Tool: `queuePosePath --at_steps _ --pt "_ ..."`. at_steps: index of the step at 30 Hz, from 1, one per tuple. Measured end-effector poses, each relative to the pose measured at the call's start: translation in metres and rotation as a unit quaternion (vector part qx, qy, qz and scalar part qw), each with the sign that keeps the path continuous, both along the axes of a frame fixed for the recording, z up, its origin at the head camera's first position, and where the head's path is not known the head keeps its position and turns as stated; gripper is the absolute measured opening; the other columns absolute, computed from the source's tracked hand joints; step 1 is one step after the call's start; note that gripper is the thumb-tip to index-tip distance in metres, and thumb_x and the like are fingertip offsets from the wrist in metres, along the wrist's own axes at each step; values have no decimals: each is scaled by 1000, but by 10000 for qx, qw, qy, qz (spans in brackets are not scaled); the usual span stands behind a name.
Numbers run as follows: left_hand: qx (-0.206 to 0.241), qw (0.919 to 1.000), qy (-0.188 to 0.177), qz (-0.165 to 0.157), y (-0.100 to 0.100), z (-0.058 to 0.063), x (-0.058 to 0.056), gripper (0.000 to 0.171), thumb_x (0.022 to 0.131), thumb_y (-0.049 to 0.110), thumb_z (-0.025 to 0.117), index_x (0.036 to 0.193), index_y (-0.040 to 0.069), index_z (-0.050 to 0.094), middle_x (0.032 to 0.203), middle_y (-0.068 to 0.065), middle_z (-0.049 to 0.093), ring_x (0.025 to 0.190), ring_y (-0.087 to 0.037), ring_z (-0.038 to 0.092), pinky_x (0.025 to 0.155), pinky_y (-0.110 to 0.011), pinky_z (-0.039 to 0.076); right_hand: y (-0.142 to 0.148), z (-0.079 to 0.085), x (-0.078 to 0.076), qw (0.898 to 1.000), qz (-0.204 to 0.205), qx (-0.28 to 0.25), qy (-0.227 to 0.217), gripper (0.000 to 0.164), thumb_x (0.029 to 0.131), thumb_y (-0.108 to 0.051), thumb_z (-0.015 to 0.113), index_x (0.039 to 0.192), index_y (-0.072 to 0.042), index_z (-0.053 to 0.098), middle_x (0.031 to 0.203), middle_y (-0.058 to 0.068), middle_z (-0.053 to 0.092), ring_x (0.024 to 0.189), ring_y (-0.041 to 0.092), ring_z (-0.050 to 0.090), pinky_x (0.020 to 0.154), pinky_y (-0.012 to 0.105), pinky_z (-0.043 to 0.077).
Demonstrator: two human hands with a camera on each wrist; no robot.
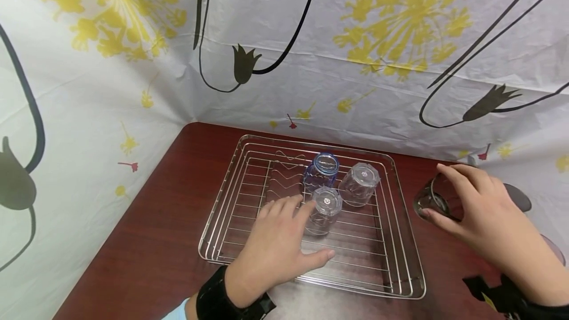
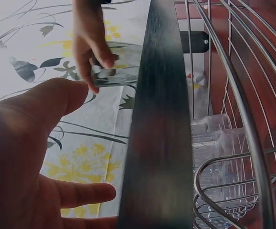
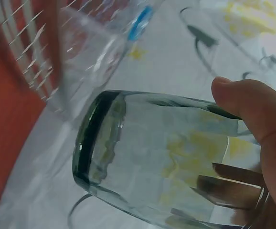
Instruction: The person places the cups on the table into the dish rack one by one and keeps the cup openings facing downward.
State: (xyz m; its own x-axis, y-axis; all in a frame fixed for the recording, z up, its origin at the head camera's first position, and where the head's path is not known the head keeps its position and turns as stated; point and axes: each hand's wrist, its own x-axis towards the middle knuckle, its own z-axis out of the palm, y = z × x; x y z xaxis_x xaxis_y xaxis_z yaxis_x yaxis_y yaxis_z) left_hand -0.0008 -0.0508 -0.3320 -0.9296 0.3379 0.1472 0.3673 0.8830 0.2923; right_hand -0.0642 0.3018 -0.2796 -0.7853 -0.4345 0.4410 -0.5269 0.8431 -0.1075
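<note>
My right hand (image 1: 493, 211) grips a tinted drinking glass (image 3: 147, 152), tilted on its side, to the right of the rack. In the right wrist view the thumb lies along one side, fingers showing through the glass, its thick base pointing away from the hand. Over the front of the wire rack (image 1: 355, 256), my left hand (image 1: 277, 248) spreads its fingers with nothing held. Its index fingertip overlaps the nearer clear glass (image 1: 328, 204) in the head view. Another clear glass (image 1: 361, 181) and a blue glass (image 1: 321, 171) stand upside down behind it.
The rack sits in a metal tray (image 1: 411, 241) on a dark red table (image 1: 146, 231). Patterned cloth (image 1: 311, 83) hangs close behind and at the sides. A dark rounded object (image 1: 519, 197) shows partly behind my right hand.
</note>
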Motion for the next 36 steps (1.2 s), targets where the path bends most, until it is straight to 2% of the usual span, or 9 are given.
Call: queuePosePath --at_steps 3,5,6,15,18,22,25,32,36 --pt "-3 10000 -8 4 0 0 0 90 81 81 54 146 20 49 145 -7 53 133 -27 51 111 -51 39 -12 5 3 9989 370 -37 286 92 85 -74 57 140 0 52 128 26 54 117 50 46 99 62 32" --pt "-9 10000 -27 -4 0 -1 -1 90 80 81 54 146 20 49 146 -7 52 133 -27 50 111 -52 39 -19 6 5 9979 547 -69 339 96 87 -80 42 140 -1 53 126 24 54 115 48 47 98 59 32" --pt "-12 10000 -46 -13 0 -2 -1 90 80 81 55 146 19 49 146 -7 52 133 -27 50 112 -52 39 -22 7 6 9976 605 -70 333 95 88 -79 41 140 -1 53 126 23 55 115 48 48 97 57 32" --pt "-123 9999 -74 -8 0 -4 -2 89 80 80 56 145 20 49 147 -7 51 133 -27 50 110 -51 43 -44 8 15 9961 840 95 262 88 90 -77 40 140 -6 54 126 17 56 107 41 52 87 48 38" --pt "-136 9999 -85 13 0 -4 -1 90 80 80 57 146 20 49 147 -7 51 133 -27 51 110 -51 43 -50 7 18 9959 871 129 211 84 88 -74 52 139 -8 55 127 14 57 107 38 53 87 45 39" --pt "-169 9998 -144 23 1 -4 -1 90 80 81 55 146 20 49 147 -8 51 134 -27 50 110 -52 41 -58 4 22 9957 895 234 77 79 78 -57 77 139 -11 56 129 10 56 110 32 54 86 41 40" --pt "-175 9997 -167 24 2 -5 -1 89 80 81 54 145 21 49 147 -7 51 134 -27 49 111 -52 40 -64 3 25 9951 932 328 25 81 72 -47 84 140 -12 55 131 9 56 113 29 54 87 38 40" --pt "-220 9997 -126 -2 5 -6 0 91 79 83 54 146 21 49 147 -7 51 133 -27 52 110 -53 41 -79 5 30 9933 1075 427 71 76 78 -55 76 139 -13 56 132 7 55 116 25 54 88 34 41" --pt "-209 9997 -109 -38 6 -6 1 92 79 83 54 146 20 49 147 -8 51 132 -28 52 109 -54 41 -85 5 33 9916 1187 499 95 74 86 -63 64 140 -13 55 134 7 55 117 24 55 86 34 44"
